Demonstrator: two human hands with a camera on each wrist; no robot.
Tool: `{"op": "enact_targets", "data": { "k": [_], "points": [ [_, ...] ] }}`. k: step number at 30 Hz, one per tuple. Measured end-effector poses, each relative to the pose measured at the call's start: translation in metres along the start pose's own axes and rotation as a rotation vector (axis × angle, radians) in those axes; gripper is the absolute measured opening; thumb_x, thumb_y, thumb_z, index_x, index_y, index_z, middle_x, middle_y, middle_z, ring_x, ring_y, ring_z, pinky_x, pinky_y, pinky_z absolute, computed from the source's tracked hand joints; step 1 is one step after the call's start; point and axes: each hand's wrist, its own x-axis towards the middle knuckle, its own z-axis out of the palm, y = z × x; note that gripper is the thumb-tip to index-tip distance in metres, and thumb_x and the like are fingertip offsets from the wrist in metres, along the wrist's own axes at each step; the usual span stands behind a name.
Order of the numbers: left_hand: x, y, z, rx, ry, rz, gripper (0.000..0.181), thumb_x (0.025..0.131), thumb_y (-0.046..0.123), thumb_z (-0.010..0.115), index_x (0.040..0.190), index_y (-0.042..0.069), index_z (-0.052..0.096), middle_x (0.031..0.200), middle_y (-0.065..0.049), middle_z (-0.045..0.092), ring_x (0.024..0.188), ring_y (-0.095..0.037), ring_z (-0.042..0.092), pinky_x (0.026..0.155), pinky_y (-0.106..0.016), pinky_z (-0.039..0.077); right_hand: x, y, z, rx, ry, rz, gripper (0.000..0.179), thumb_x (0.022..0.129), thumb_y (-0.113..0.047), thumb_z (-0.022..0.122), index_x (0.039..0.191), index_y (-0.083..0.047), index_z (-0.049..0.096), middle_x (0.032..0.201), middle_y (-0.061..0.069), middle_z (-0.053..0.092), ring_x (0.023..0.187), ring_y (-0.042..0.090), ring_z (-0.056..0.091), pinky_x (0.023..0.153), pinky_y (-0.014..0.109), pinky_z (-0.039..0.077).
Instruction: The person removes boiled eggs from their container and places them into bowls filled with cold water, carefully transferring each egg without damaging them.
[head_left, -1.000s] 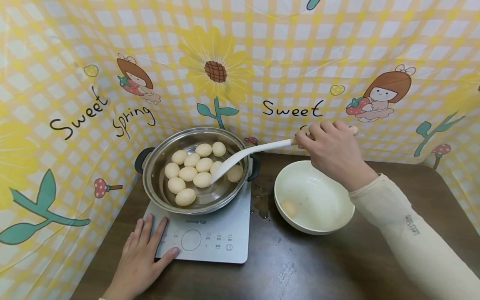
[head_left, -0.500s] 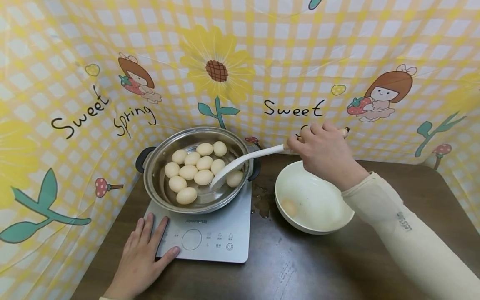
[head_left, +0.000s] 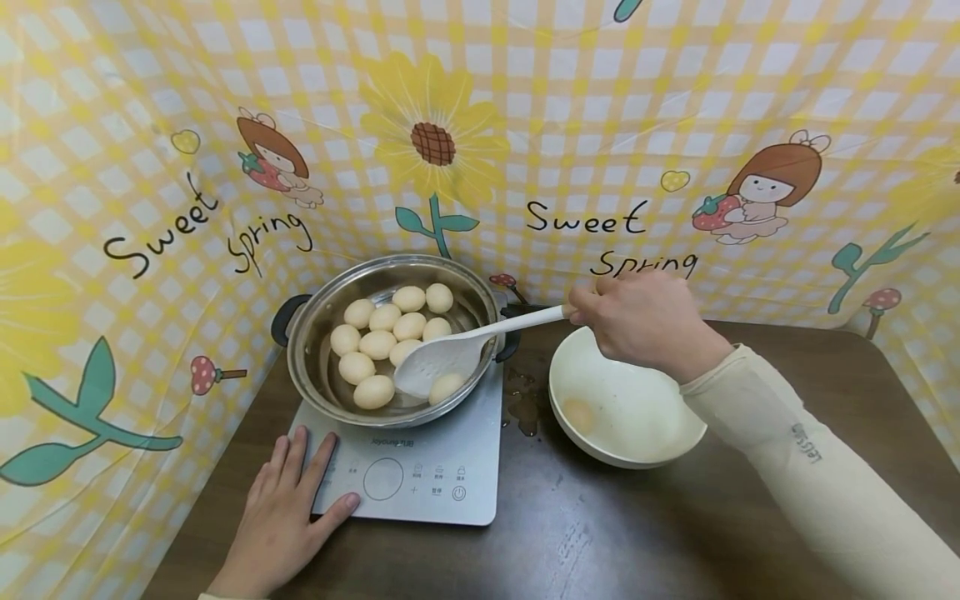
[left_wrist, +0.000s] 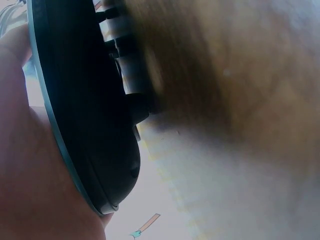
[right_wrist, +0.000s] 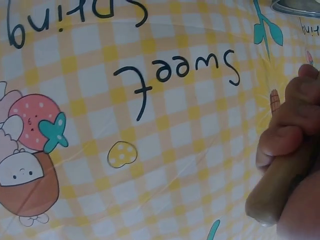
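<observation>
In the head view, my right hand point(head_left: 637, 321) grips the pale wooden handle point(right_wrist: 275, 192) of a spatula with a broad white head point(head_left: 438, 362). That head is tilted down inside a metal pot point(head_left: 300, 383), facing up. Several pale eggs point(head_left: 378, 344) lie in the pot; one egg point(head_left: 447, 388) overlaps the spatula's near edge. My left hand point(head_left: 281, 508) rests with straight fingers at the left front corner of the induction cooker point(head_left: 420, 500) under the pot. Against the cooker's dark underside point(left_wrist: 90, 110), part of that hand shows in the left wrist view.
A cream bowl point(head_left: 667, 417) with one egg point(head_left: 579, 414) in it stands right of the pot on the brown table point(head_left: 525, 542). Water droplets point(head_left: 522, 408) lie between them. The pot has black side handles point(head_left: 283, 319). Patterned cloth point(head_left: 480, 125) hangs close behind.
My right hand has moved left and down, and the spatula has turned from edge-on to face up. The rightmost egg has shifted left and toward me. My left hand stays put.
</observation>
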Motion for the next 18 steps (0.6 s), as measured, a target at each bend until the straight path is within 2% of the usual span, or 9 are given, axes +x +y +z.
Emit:
{"op": "enact_targets", "data": {
  "k": [6,13,16,18],
  "points": [
    [0.001,0.000,-0.001,-0.001,-0.013,-0.012,0.085,0.096,0.057,0.061,0.159,0.008,0.031,0.164,-0.029,0.007,0.151,-0.046,0.001,0.113,-0.068,0.008,0.003,-0.008,-0.001,0.017,-0.139,0.031,0.034,0.097,-0.035,0.066,0.074,-0.013,0.052,0.055,-0.001,0.034,0.036,0.022,0.031,0.032,0.041,0.030],
    [-0.001,-0.001,0.000,-0.004,0.004,-0.004,0.085,0.096,0.055,0.063,0.159,0.009,0.031,0.164,-0.029,0.009,0.151,-0.045,0.002,0.113,-0.067,0.007,0.013,-0.015,-0.001,0.038,-0.298,0.040,0.041,0.100,-0.039,0.061,0.070,-0.016,0.045,0.051,-0.003,0.033,0.039,0.017,0.027,0.034,0.036,0.026],
    [-0.001,-0.001,0.000,-0.004,0.004,-0.002,0.085,0.096,0.055,0.063,0.159,0.009,0.031,0.164,-0.029,0.009,0.151,-0.044,0.001,0.113,-0.066,0.008,0.016,-0.016,0.000,0.041,-0.376,0.071,0.042,0.101,-0.042,0.059,0.070,-0.017,0.045,0.049,-0.004,0.032,0.040,0.017,0.026,0.035,0.037,0.025],
    [0.000,0.000,-0.001,-0.003,-0.002,-0.006,0.085,0.096,0.055,0.063,0.159,0.009,0.031,0.164,-0.029,0.009,0.151,-0.044,0.001,0.113,-0.067,0.008,0.017,-0.016,0.000,0.048,-0.399,0.084,0.043,0.101,-0.043,0.057,0.069,-0.018,0.046,0.048,-0.004,0.032,0.040,0.018,0.028,0.035,0.038,0.026]
  ]
}}
